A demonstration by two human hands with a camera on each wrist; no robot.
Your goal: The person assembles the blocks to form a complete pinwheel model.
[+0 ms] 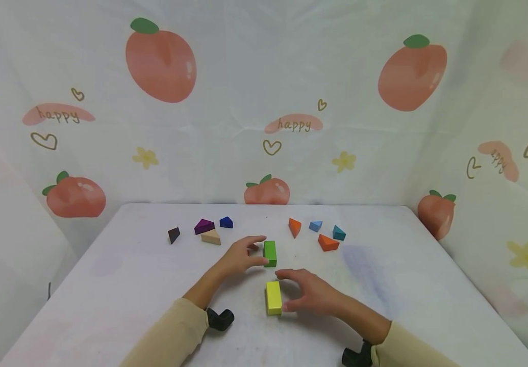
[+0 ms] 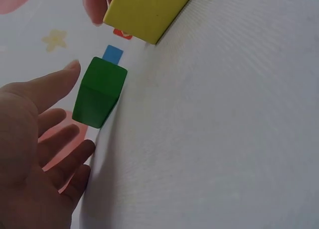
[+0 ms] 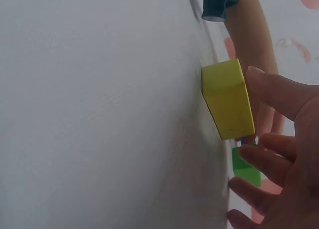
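Observation:
A green rectangular block [image 1: 270, 254] rests on the white table, with a yellow rectangular block [image 1: 274, 298] nearer the front edge. My left hand [image 1: 241, 256] is spread at the green block's left side; in the left wrist view a small gap separates its thumb from the green block [image 2: 100, 92]. Beside the yellow block, on its right, is my right hand [image 1: 311, 293], thumb and fingers parted. The right wrist view shows the thumb close to the yellow block [image 3: 228, 99]; whether it touches, I cannot tell. Neither hand grips anything.
Toward the back left lie a black block [image 1: 174, 235], a purple block [image 1: 204, 226], a tan block [image 1: 210, 236] and a dark blue block [image 1: 226, 222]. Back right are two orange blocks [image 1: 328, 242], a light blue block [image 1: 316, 226] and a teal block [image 1: 339, 233]. A printed cloth hangs behind.

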